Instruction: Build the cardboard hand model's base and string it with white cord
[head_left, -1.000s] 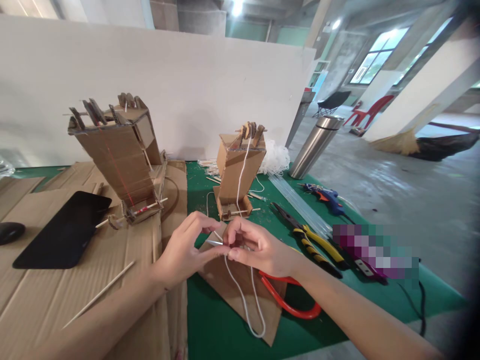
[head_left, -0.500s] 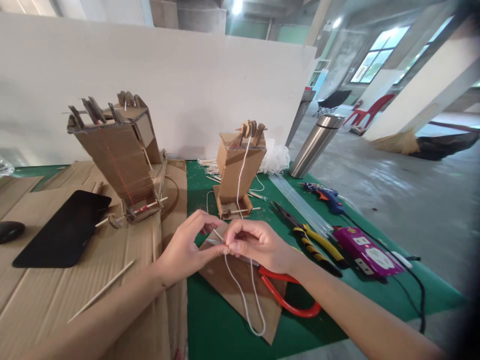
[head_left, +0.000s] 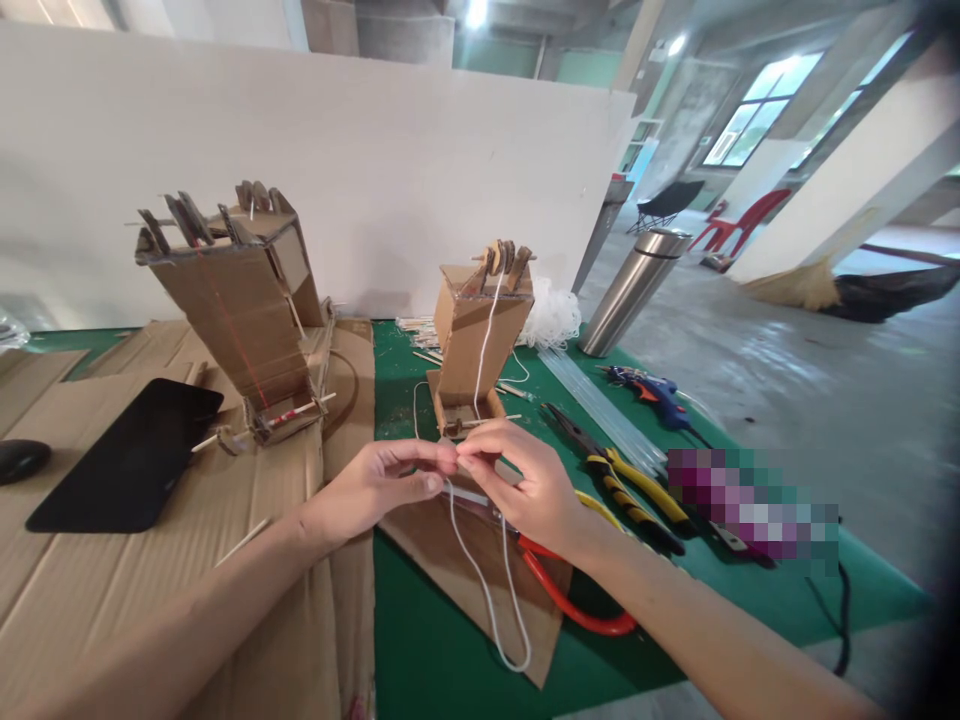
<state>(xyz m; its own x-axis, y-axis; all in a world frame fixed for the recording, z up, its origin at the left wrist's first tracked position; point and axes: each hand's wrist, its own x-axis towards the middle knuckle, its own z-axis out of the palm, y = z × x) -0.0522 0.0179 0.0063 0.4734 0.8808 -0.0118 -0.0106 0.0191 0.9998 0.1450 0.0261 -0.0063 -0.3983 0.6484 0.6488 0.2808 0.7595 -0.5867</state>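
Note:
My left hand [head_left: 394, 478] and my right hand [head_left: 517, 480] meet at the fingertips, both pinching the white string [head_left: 487, 590]. The string hangs below them in a long loop. Another length runs down the front of the small cardboard tower [head_left: 480, 345] from the cardboard wheels [head_left: 501, 258] on its top. Under my hands lies a flat cardboard piece [head_left: 480, 590] on the green table. Partly covered by my right hand, scissors [head_left: 592, 610] with red handles rest on that piece.
Pliers [head_left: 622, 480], clear glue sticks [head_left: 600, 410], a blue glue gun [head_left: 652, 395] and a steel flask [head_left: 637, 290] are at right. On the left stand a larger cardboard tower [head_left: 232, 320], a black tablet-like slab [head_left: 135, 455] and a mouse [head_left: 22, 460]. A white board [head_left: 322, 150] rises behind.
Both hands have moved slightly up and away, bringing their fingertips together near the small tower's base. The flat cardboard piece has shifted a little. The string loop hangs much as before.

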